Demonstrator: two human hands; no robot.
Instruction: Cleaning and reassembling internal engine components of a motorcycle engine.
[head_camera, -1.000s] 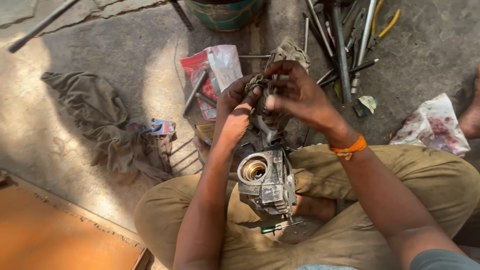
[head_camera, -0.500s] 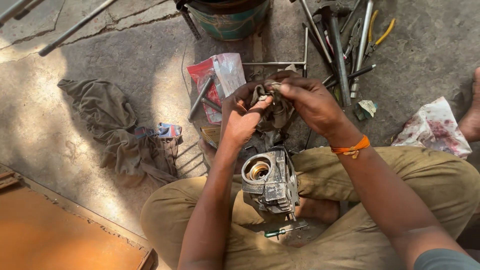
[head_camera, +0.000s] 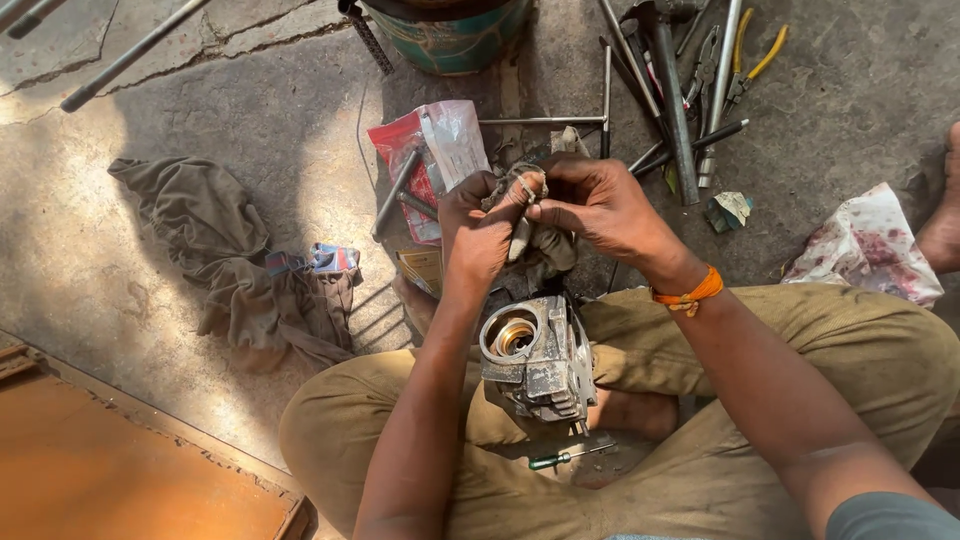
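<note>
Starting at the left edge, a flat orange-brown wooden board (head_camera: 130, 480) fills the lower corner, and a long grey metal rod (head_camera: 130, 55) lies aslant on the cracked concrete floor (head_camera: 250, 120) above it. Next comes a crumpled olive-brown cloth (head_camera: 225, 260) spread on the floor, with a small blue and red packet (head_camera: 325, 258) just beside its right end. Further right, a red and clear plastic bag (head_camera: 430, 150) lies flat with a short dark metal bar (head_camera: 395, 195) across it, and a round green and brown bucket (head_camera: 450, 30) stands at the top.

The left hand (head_camera: 480, 230) is closed around a dirty grey rag (head_camera: 540, 245), thumb and forefinger pinching a small metal part (head_camera: 528, 188) at its top. The right hand (head_camera: 595, 205) meets it from the other side, its fingers curled and pinching the same small part and rag. Both hands are raised just above a grey cast-metal engine block (head_camera: 535, 355) with a round brass-lined bore, which rests in the lap between the crossed legs. A small green-handled screwdriver (head_camera: 565, 458) lies below the block.

An orange thread band (head_camera: 690, 293) circles the right wrist. Up and to the right, a heap of steel tools (head_camera: 680, 90) includes yellow-handled pliers (head_camera: 755, 60). At the far right lies a stained white cloth (head_camera: 870, 245).
</note>
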